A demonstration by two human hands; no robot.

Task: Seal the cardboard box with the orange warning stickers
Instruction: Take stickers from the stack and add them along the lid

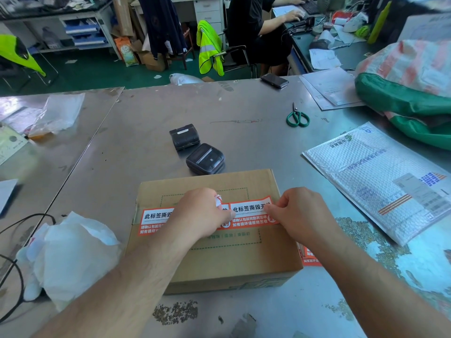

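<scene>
On the metal table (136, 132) are carried a cardboard box (227, 259), a black printer (184, 137) just beside a second printer (205, 158), green-handled scissors (297, 117), a bubble mailer (375, 176) and a phone (274, 80).

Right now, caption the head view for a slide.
Right hand pinches an orange warning sticker on the cardboard box; left hand grips crumpled paper.

Head-worn view, angled forward and down, close over table (244, 106)
</scene>
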